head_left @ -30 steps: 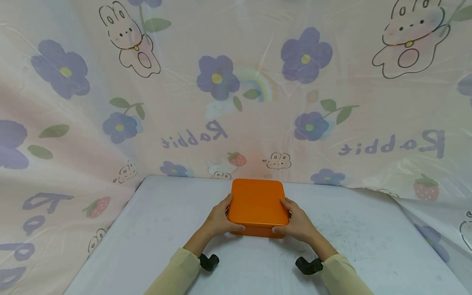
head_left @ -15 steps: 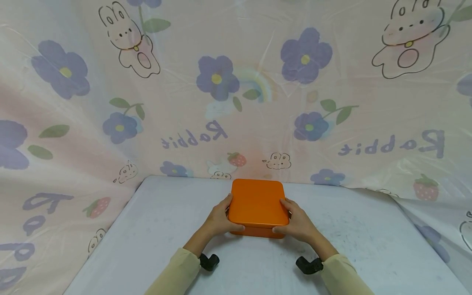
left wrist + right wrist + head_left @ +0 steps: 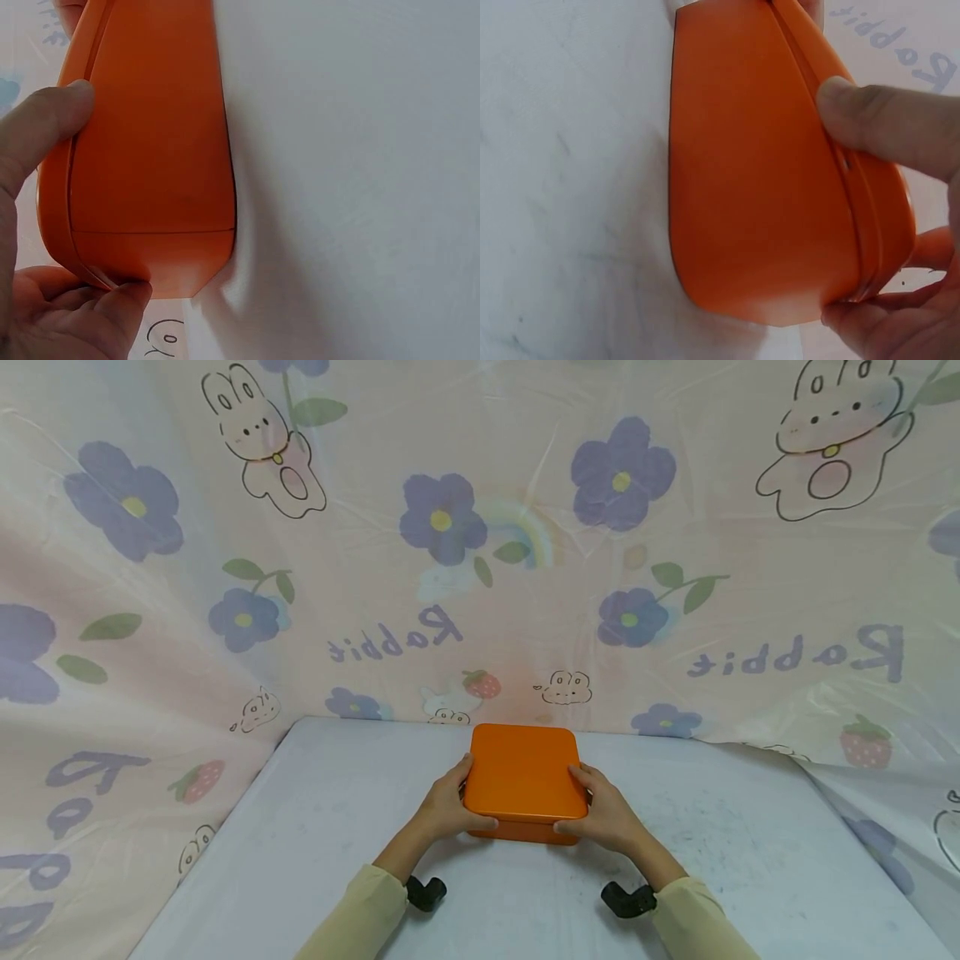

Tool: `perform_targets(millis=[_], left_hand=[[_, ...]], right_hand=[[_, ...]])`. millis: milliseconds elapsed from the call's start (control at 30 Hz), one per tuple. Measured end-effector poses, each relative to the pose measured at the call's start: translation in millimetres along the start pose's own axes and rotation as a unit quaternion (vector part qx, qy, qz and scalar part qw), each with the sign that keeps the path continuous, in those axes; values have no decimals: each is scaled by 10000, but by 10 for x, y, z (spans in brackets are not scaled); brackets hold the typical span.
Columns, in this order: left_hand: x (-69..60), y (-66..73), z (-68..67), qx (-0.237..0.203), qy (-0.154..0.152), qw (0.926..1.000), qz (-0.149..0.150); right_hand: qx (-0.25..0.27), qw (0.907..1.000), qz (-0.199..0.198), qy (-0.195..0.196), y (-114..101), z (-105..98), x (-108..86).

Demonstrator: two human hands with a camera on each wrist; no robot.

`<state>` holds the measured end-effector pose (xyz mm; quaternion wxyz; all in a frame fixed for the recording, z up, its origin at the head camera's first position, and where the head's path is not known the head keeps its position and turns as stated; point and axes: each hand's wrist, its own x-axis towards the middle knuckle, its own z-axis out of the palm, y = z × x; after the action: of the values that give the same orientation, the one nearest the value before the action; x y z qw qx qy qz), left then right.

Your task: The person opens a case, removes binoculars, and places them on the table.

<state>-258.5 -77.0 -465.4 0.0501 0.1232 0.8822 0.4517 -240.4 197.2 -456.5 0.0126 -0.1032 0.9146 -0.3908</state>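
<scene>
The orange box (image 3: 522,772) looks smooth and softly glossy, perhaps painted metal.

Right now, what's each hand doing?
Left hand: holding the orange rounded-corner lidded box by one side.
Right hand: holding the same box's opposite side.

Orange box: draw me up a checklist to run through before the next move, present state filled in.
1. Left hand gripping the left side of the orange box: ok.
2. Right hand gripping the right side: ok.
3. Lid on top of the box: ok.
4. Box standing on the white table, not tipped over: ok.
5. Lid fully seated all round: cannot tell; the far edge is out of sight.
6. Contents known: cannot tell; the lid hides the inside.
</scene>
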Motion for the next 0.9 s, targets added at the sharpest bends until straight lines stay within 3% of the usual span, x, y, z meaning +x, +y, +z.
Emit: perform_targets(millis=[900], left_hand=[[8, -9, -6, -21, -74, 10000, 2]], right_hand=[[-80, 9999, 31, -130, 6, -25, 10]])
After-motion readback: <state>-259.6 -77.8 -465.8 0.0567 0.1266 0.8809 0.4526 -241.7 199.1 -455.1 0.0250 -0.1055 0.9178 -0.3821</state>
